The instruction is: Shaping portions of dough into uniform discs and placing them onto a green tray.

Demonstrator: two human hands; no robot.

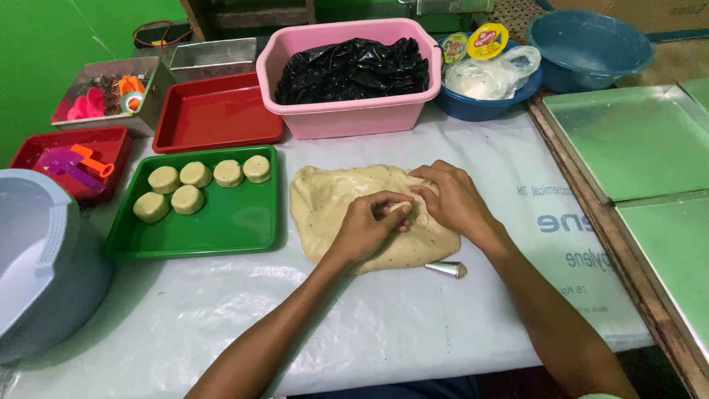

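Dough sheet [336,210], one pale flattened slab, lies on the white plastic-covered table [384,325] in front of the person. The left hand [365,229] and right hand [450,199] both rest on its right part, fingers curled and meeting, pinching a small bit of dough between them. Just beside the sheet's near edge lies one metal cone-shaped nozzle [446,268]. To the left stands one green tray [229,222] holding six round dough pieces [187,199], four in the far row and two nearer. At the far left edge is one grey-blue tub [37,258]. Farther back are two red trays [214,114], one metal box of small tools [111,92], one pink basin [347,114] lined with black plastic, and two blue bowls [591,48]. At the right lie two metal baking sheets [635,140].
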